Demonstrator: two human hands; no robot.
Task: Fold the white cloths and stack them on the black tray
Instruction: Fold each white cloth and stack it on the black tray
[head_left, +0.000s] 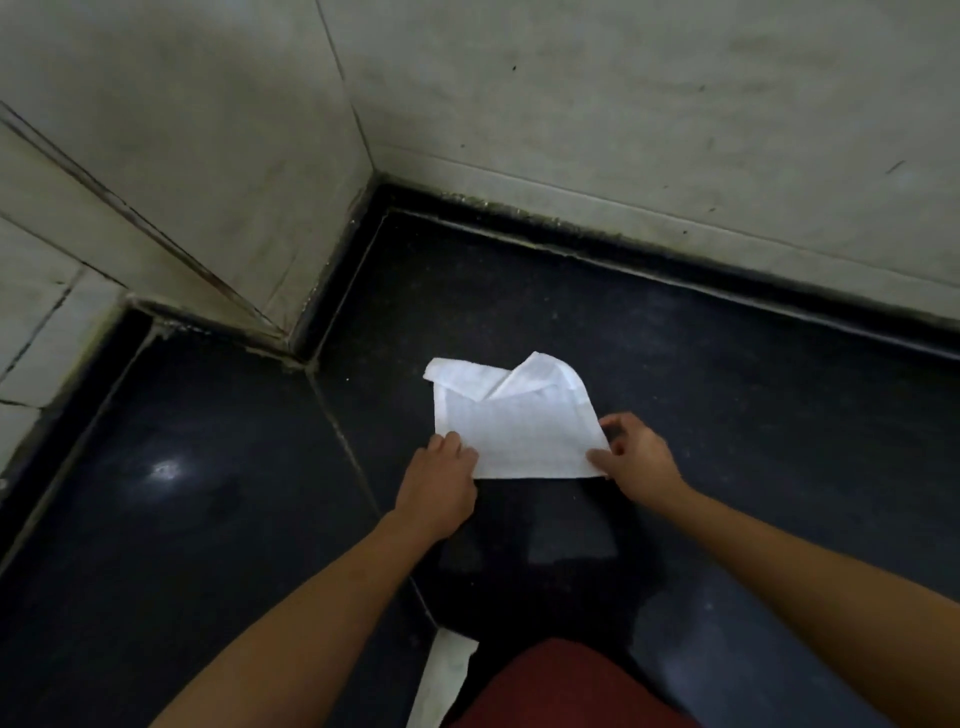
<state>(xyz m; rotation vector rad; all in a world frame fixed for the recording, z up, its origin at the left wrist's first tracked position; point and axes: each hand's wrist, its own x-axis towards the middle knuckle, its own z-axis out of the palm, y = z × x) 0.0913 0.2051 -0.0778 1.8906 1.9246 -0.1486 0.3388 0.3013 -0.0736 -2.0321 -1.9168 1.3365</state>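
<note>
Nearest the person, a dull red fabric garment (561, 686) is filling the bottom edge. Just left of it a pale whitish strip (445, 675) is lying on the dark speckled stone surface (208, 519) (cloth or paper, I cannot tell). Two bare forearms are reaching forward from there. The left hand (439, 486) is curling its fingers onto the near-left corner of a thin white cloth (519, 426), gripping the edge with knuckles up. The right hand (641, 457) is pinching the near-right corner, with the thumb (597, 458) lying on top of the fabric and the forefinger hooking round the corner's side. The cloth is lying mostly flat on the dark surface between the hands, just right of a pale seam (353, 457) running through the stone. At its far side the far-right corner is folding back over the sheet and the far-left corner is curling up slightly. Off to the left, a patch of glare (166, 470) is shining on the stone. Beyond the cloth and well apart from it, the dark surface is meeting pale grey tiled walls (623, 130) forming a stepped corner, with grime along the joint.
</note>
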